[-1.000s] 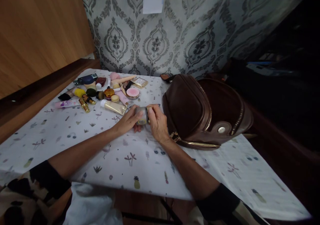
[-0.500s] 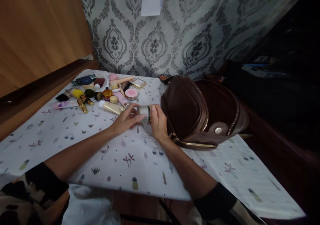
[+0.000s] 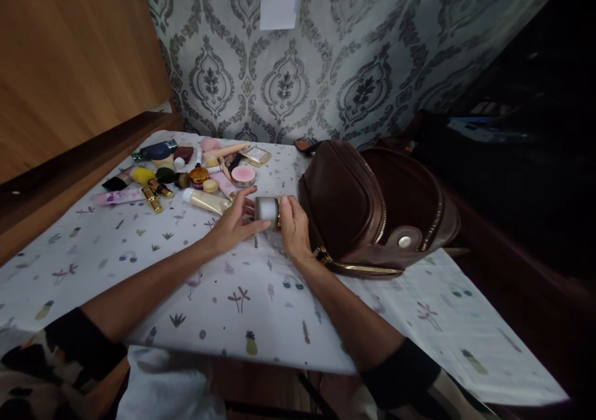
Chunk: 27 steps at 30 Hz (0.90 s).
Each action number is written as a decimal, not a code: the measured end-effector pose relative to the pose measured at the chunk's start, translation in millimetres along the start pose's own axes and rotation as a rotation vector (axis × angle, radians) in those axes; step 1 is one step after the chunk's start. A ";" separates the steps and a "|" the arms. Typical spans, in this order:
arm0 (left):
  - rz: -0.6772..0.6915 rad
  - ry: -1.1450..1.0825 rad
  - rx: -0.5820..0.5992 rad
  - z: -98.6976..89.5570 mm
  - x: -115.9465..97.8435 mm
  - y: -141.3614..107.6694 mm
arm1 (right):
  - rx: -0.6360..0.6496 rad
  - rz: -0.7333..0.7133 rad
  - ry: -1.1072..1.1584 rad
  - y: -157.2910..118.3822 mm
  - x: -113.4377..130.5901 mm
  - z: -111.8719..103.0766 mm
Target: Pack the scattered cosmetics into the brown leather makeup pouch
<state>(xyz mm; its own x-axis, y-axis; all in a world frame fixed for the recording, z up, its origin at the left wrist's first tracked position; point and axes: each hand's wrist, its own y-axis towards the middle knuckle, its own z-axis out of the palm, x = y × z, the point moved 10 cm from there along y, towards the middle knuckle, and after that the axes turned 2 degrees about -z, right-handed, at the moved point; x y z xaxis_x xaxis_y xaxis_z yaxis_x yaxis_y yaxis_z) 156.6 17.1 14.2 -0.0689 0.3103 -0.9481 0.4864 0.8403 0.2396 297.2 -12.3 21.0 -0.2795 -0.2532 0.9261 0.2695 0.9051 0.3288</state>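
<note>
where the jar (image 3: 267,213) is: just left of the brown bag (image 3: 342,202), over the cloth, tipped on its side between the two hands.
right hand (image 3: 294,224): right by the left side of the bag. its thumb and fingers are closed on the jar, at the end with a dark and gold band.
left hand (image 3: 233,224): farther left of the bag, at the jar's other end. the fingers are spread apart and the thumb comes to the jar's near side. i cannot tell if it is holding on.
brown bag: its zip is undone and its mouth gapes. the zip teeth are gold, and a round shiny snap (image 3: 405,241) sits on a tab at the front.
cream tube (image 3: 207,201): has a white cap and lies left of the bag, just behind the left hand.
pink compact (image 3: 243,176): round, left of the bag, near the cream tube.
flat gold case (image 3: 256,155): left of the bag, toward the wall.
make-up heap: well left of the bag. an orange pot (image 3: 198,176), a yellow sponge (image 3: 143,176), a gold tube (image 3: 152,199) and a dark bottle (image 3: 158,150) lie close together there.
cloth (image 3: 186,264): under the bag, white with little pineapples and palm trees.
wall (image 3: 284,84): behind the bag, with grey swirly shapes. a white card (image 3: 278,12) is on it, up and left of the bag.
wooden cupboard (image 3: 79,47): far left of the bag.
</note>
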 end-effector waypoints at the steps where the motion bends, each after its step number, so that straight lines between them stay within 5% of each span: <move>1: -0.037 -0.014 0.032 2.7 3.9 0.1 | 0.008 -0.007 -0.005 -0.7 1.6 0.8; 4: -0.029 0.046 0.054 4.0 3.0 0.4 | 0.013 0.001 -0.006 -0.7 0.0 1.7; 10: 0.320 0.396 -0.071 -1.8 -31.2 -6.2 | 0.024 0.058 0.091 3.3 -13.8 3.7; 14: 0.369 0.491 -0.064 0.3 -31.7 -8.2 | 0.008 0.095 0.148 2.0 -13.1 4.5; 22: 0.662 0.645 -0.066 15.2 -62.6 -27.2 | 0.161 0.498 0.367 -15.5 -35.4 36.2; 25: 0.573 0.731 -0.061 14.4 -60.7 -25.3 | 0.211 0.468 0.332 -17.1 -32.7 40.4; 27: 0.407 0.766 -0.049 9.6 -48.6 -18.3 | 0.163 0.310 0.238 -12.0 -19.9 31.2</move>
<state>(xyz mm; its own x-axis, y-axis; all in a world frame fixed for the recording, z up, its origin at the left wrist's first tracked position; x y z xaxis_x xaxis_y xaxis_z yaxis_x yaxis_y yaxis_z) 159.4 -17.6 53.9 -0.4738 0.7898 -0.3894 0.5639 0.6118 0.5548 270.7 -7.5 -7.1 0.0177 -0.0153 0.9997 0.1523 0.9883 0.0124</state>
